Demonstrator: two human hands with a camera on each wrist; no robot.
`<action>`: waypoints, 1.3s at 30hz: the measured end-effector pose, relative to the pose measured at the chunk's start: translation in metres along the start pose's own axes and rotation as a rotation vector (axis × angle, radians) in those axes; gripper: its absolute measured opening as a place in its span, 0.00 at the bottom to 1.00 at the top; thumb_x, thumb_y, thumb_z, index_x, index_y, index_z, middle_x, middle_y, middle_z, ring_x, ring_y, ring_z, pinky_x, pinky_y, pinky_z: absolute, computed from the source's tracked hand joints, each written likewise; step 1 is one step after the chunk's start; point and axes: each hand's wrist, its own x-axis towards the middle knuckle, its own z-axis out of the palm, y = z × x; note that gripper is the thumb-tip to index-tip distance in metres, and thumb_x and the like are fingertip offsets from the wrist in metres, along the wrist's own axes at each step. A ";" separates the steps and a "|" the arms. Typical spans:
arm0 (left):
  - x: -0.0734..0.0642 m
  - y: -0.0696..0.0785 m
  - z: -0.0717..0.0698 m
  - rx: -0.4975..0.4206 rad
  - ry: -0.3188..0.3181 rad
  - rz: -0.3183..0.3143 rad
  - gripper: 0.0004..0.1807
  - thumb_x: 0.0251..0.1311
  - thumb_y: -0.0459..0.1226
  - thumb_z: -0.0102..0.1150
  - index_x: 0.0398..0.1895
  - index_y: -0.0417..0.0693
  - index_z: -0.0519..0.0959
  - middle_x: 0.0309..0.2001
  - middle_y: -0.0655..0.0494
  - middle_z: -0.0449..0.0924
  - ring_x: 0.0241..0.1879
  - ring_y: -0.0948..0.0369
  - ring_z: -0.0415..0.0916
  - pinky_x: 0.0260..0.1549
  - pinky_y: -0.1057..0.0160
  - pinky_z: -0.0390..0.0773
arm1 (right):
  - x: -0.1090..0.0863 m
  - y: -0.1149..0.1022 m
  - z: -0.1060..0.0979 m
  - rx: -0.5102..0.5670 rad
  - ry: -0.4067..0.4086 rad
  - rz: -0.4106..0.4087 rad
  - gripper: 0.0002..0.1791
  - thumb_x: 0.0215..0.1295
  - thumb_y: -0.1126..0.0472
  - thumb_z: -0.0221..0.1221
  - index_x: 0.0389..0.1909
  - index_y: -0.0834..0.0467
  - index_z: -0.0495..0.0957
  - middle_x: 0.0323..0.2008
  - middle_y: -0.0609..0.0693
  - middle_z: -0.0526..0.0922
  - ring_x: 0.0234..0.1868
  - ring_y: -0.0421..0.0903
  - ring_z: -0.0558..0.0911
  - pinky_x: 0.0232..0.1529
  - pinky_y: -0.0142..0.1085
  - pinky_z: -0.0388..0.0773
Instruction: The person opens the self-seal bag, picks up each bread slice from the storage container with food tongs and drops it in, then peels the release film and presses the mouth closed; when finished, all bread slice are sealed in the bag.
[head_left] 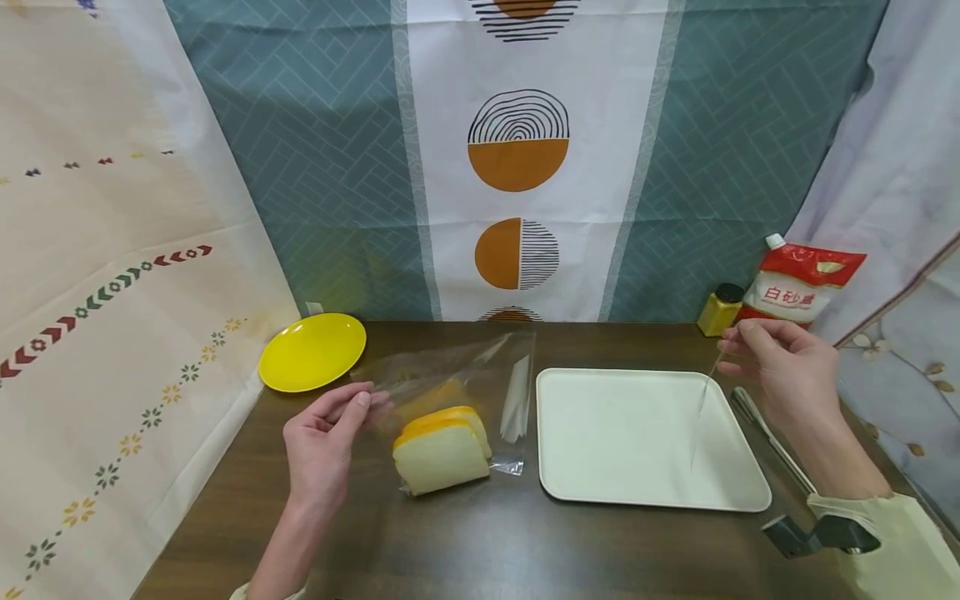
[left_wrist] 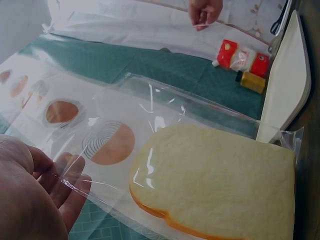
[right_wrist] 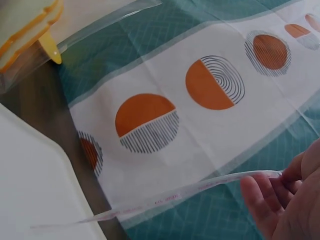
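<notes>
My left hand pinches the open-side edge of a clear plastic bag between thumb and fingers. Inside the bag lie slices of bread with orange-brown crusts, close to the tabletop. A narrow whitish piece shows at the bag's right side. Raised over the tray's right end, my right hand pinches one end of a thin clear plastic strip with faint red print. The strip hangs down across the white tray. In the left wrist view the bread fills the lower right, seen through the film.
A yellow plate stands at the back left. At the back right are a yellow jar with a black lid and a red-and-white spouted pouch. Metal utensils lie right of the tray, partly under my right forearm.
</notes>
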 end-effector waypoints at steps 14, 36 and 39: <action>0.002 0.003 0.000 0.007 0.004 0.012 0.14 0.66 0.27 0.60 0.49 0.21 0.78 0.37 0.43 0.87 0.36 0.52 0.87 0.43 0.56 0.82 | -0.023 0.026 -0.028 0.034 0.037 0.037 0.11 0.66 0.57 0.66 0.43 0.59 0.81 0.33 0.49 0.87 0.34 0.42 0.88 0.34 0.35 0.84; 0.005 0.003 0.000 -0.007 -0.009 0.027 0.14 0.67 0.28 0.60 0.49 0.22 0.79 0.38 0.41 0.87 0.37 0.52 0.87 0.44 0.55 0.82 | -0.074 0.078 -0.091 0.144 0.075 0.157 0.05 0.68 0.63 0.63 0.36 0.62 0.82 0.33 0.54 0.87 0.36 0.48 0.89 0.40 0.38 0.84; 0.004 0.004 0.000 -0.006 -0.010 0.024 0.13 0.67 0.28 0.60 0.49 0.23 0.79 0.38 0.42 0.87 0.38 0.52 0.87 0.45 0.56 0.81 | -0.078 0.081 -0.099 0.132 0.086 0.172 0.05 0.69 0.63 0.62 0.37 0.62 0.82 0.33 0.54 0.87 0.36 0.48 0.88 0.41 0.38 0.84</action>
